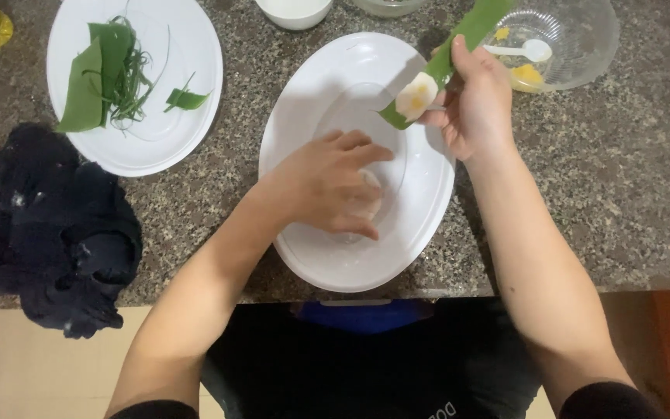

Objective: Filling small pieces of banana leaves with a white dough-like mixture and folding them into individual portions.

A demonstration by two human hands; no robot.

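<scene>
Bare forearms, black sleeves, black top

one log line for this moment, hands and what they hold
left hand: pressing dough in oval plate | right hand: holding green leaf strip

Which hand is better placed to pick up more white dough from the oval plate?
Left. The left hand already rests on the white dough in the oval plate, while the right hand is raised, holding a green leaf strip with filling.
</scene>
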